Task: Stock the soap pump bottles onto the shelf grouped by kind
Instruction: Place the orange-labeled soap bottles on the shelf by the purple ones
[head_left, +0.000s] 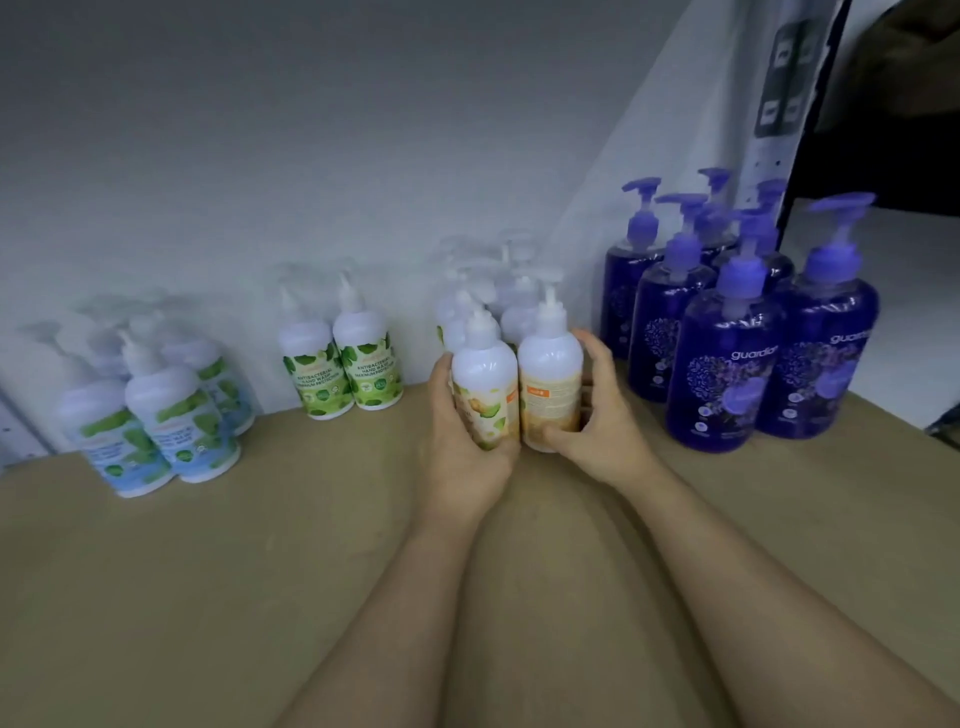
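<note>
A shop stockroom or store aisle: a brown shelf board (208, 571) carries many identical soap pump bottles (722, 364) lined up by kind.

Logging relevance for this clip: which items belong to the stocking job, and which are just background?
Job: two orange-label bottles gripped by left hand and right hand; blue-label group; green-label pair; purple bottles; shelf.
Background: white sheet; dark tags.
</note>
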